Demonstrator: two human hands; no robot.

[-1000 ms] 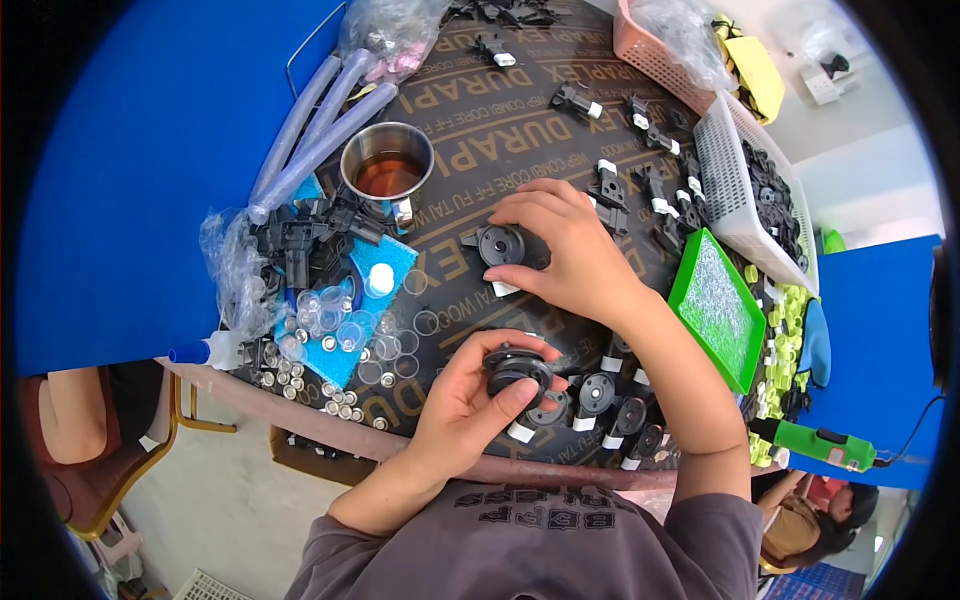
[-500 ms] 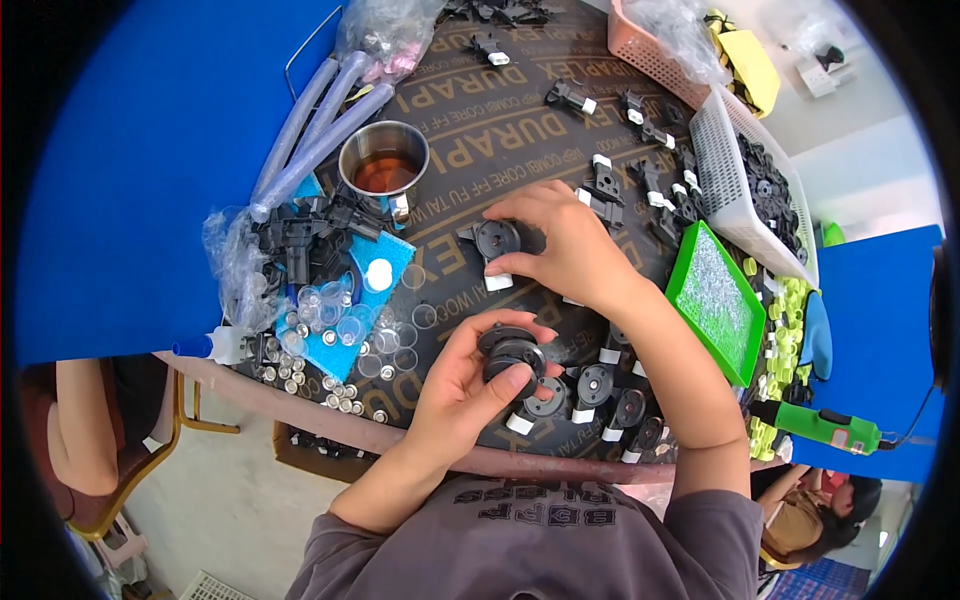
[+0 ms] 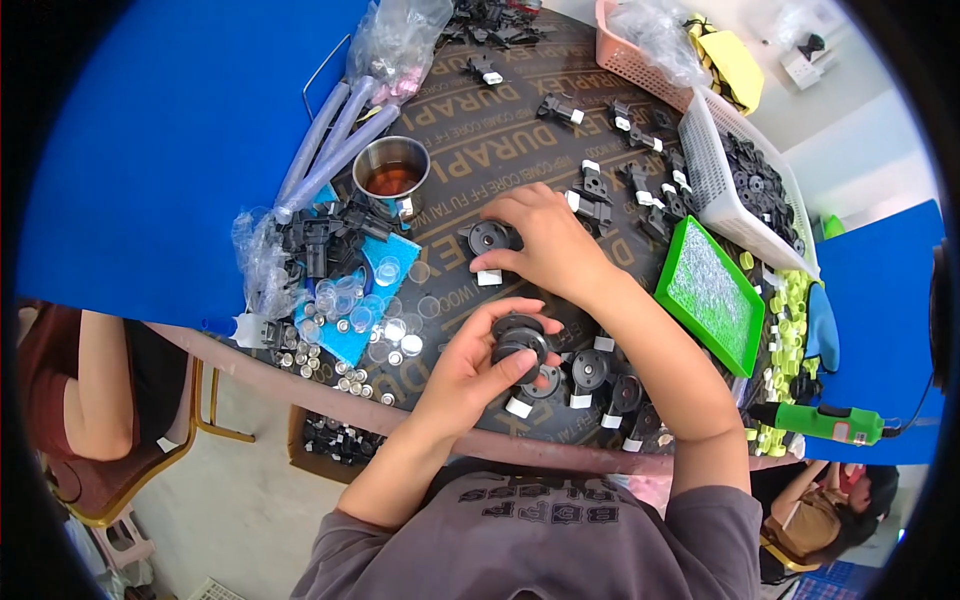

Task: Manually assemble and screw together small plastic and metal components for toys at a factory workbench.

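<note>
In my left hand (image 3: pixel 462 370) is a small stack of black round plastic discs (image 3: pixel 519 347), pinched between thumb and curled fingers. A little farther away, my right hand (image 3: pixel 560 240) has its thumb and fingers around a black plastic part with a round disc on top (image 3: pixel 488 238). That part lies on the table, and its white tab (image 3: pixel 489 278) sticks out toward me. Close by my left hand stand several similar black parts with round discs (image 3: pixel 590 369) and white tabs, in a row along the near edge.
A metal cup of brown liquid (image 3: pixel 391 180), a blue cloth (image 3: pixel 350 342) and clear discs (image 3: pixel 335 300) lie left. Right are a green tray of small bits (image 3: pixel 756 340), a white basket of black parts (image 3: pixel 715 165) and a green electric screwdriver (image 3: pixel 830 424). Other people sit nearby.
The view has shifted slightly. My left hand has turned the stack of discs a little. My right hand stays around the same part, with little visible movement.
</note>
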